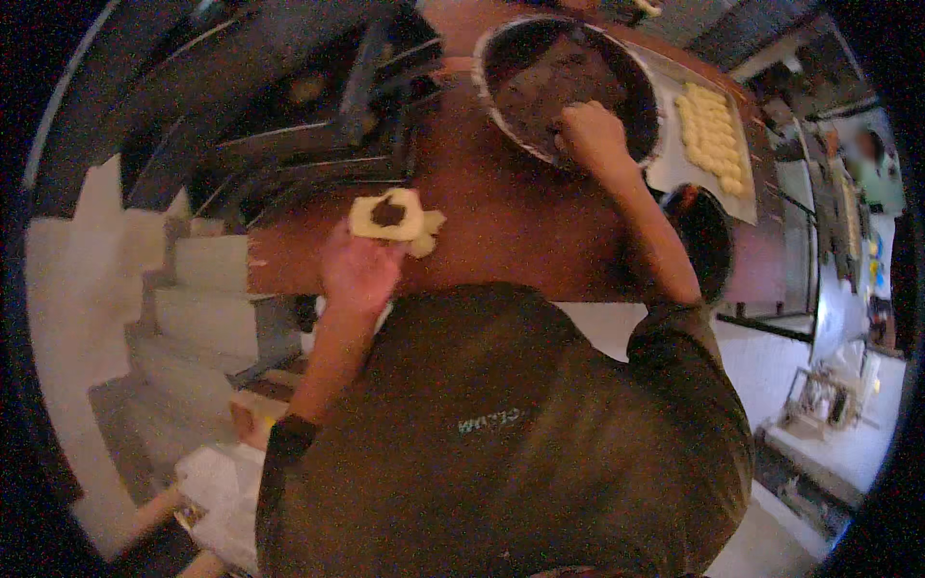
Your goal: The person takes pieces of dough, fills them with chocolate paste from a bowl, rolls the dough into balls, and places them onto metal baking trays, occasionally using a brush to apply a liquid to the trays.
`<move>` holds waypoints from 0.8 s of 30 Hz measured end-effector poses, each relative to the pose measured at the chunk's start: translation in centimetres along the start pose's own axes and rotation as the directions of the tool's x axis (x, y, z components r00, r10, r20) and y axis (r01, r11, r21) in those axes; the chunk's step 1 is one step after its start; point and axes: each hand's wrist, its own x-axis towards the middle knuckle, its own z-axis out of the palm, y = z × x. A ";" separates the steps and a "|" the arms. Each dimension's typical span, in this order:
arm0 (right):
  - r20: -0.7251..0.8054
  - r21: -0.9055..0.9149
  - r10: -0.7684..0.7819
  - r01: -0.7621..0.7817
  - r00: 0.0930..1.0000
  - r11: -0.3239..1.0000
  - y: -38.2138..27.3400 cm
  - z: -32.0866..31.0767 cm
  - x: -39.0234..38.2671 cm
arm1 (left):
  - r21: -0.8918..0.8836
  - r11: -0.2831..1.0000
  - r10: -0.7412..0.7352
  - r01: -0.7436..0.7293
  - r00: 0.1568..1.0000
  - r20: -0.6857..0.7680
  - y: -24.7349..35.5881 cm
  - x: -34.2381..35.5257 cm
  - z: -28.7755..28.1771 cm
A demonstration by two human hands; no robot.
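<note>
My left hand (361, 268) holds a flat, pale piece of dough (409, 223) with a dark dab of filling (388, 211) in its middle. Just beside that hand lies more pale dough (425, 238), partly behind the held piece. Inside the rim of a large round bowl, my right hand (590, 135) has its fingers curled together over a dark brown mass (549, 82). Whatever those fingers grip is hidden. The bowl (651, 116) stands on the reddish-brown table (520, 231).
Right of the bowl, a pale tray (660, 173) bears rows of small dough pieces (711, 135). A dark round container (701, 241) sits near my right forearm. Dark trays (289, 125) are stacked at the far left. A person (879, 173) stands at the far right.
</note>
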 end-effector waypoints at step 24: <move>0.140 0.697 0.070 -0.149 0.988 0.701 -16.6 -5.6 -4.4 | 0.986 0.163 0.148 -0.026 0.989 0.002 -5.4 2.6 1.4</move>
